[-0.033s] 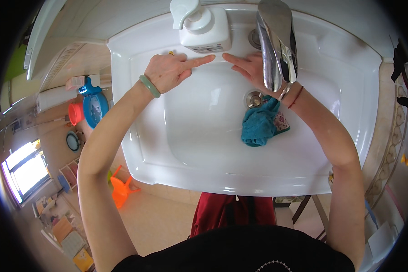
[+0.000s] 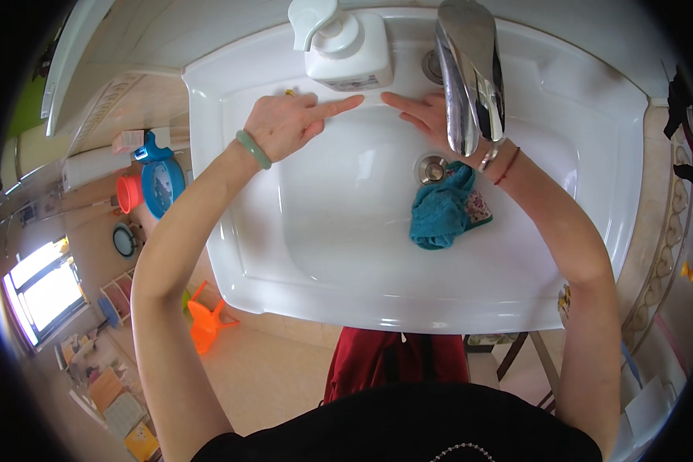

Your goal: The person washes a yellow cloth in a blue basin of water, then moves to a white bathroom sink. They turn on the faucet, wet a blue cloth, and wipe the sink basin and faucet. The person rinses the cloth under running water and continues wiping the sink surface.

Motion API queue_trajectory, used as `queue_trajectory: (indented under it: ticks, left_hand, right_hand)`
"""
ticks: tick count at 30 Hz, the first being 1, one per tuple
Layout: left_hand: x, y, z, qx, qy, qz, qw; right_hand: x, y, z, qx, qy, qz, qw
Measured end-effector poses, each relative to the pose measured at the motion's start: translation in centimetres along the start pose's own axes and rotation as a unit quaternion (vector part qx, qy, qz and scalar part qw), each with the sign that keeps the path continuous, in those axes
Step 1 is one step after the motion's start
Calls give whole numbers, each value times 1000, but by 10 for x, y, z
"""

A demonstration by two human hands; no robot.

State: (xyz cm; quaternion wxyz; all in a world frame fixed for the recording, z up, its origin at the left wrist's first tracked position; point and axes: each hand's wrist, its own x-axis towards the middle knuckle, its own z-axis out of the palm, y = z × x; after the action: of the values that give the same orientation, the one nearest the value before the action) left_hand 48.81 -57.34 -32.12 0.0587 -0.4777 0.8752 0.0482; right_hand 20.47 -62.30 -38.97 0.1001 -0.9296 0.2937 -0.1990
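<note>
At the left, the left hand [image 2: 281, 125], with a green bracelet [image 2: 254, 149] at its wrist, has the index finger stretched to the right and the other fingers bent; it grasps nothing. To make this pointing well, I think both index fingers are best held straight and level, with a small gap between their tips, and without knocking the bottle.

Next comes the white pump bottle [image 2: 354, 58], on the back ledge of the sink [image 2: 331, 215], just beyond the two fingertips. It stands upright, so its long axis is vertical; its spout [image 2: 305, 35] points toward the person and somewhat left.

Then the right hand [image 2: 431, 115] points its index finger leftward and seems to hold nothing, but the faucet [image 2: 462, 85] covers part of it, so I cannot tell about all its fingers. Nearer to the person, a teal cloth [image 2: 441, 212] lies crumpled beside the drain [image 2: 431, 169].
</note>
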Motion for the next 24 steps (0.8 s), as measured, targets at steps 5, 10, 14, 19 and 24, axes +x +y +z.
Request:
queue_trajectory:
  ticks: [5,10,14,19,24]
  left_hand:
    - [-5,-1,-1,-35,4,-2,999]
    - [15,8,-2,-8,9,29,1000]
    - [-12,-18,-9,-21,-65,-10,998]
    - [7,-13,-6,10,-31,35,999]
    - [7,-13,-3,-11,0,60,998]
  right_hand:
    - [-10,9,-8,26,-14,17,999]
    - [-7,13,9,41,-4,27,999]
    - [-22,30,-6,73,15,32,997]
    - [-17,26,-10,1,18,21,1000]
    - [-13,21,-20,-48,34,-3,998]
